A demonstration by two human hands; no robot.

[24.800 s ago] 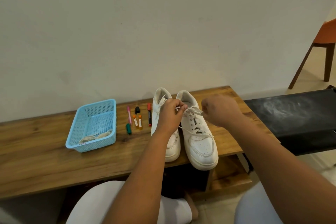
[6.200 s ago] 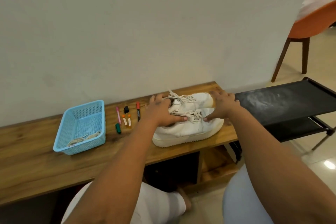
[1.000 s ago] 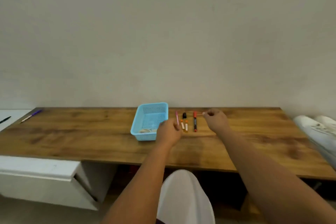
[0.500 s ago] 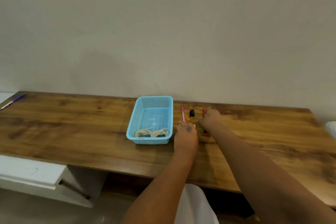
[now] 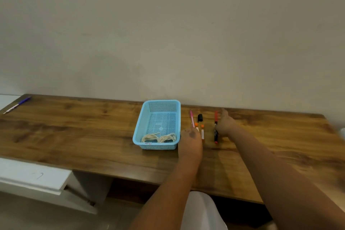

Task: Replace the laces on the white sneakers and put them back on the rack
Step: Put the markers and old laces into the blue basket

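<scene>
The white sneakers are out of view, apart from a white blur at the right edge point(image 5: 342, 132). Coiled cream laces point(image 5: 159, 138) lie in the near end of a light blue basket point(image 5: 139, 127) on the wooden bench point(image 5: 84, 132). My left hand point(image 5: 190, 141) is curled, knuckles up, right of the basket, covering the near ends of a pink pen point(image 5: 192, 118) and two orange-capped markers point(image 5: 202, 132). My right hand point(image 5: 225, 125) rests with its thumb raised against a red and black marker point(image 5: 216, 130). Whether either hand grips anything is hidden.
A black cap point(image 5: 200, 117) lies between the pens. A blue pen point(image 5: 17, 104) sits at the bench's far left corner. A white cabinet top point(image 5: 31, 175) adjoins the bench at lower left. The wall runs close behind the bench.
The sneakers, earlier held on the bench, have left the view as my head turned left. Both hands have come down onto the row of markers beside the basket.
</scene>
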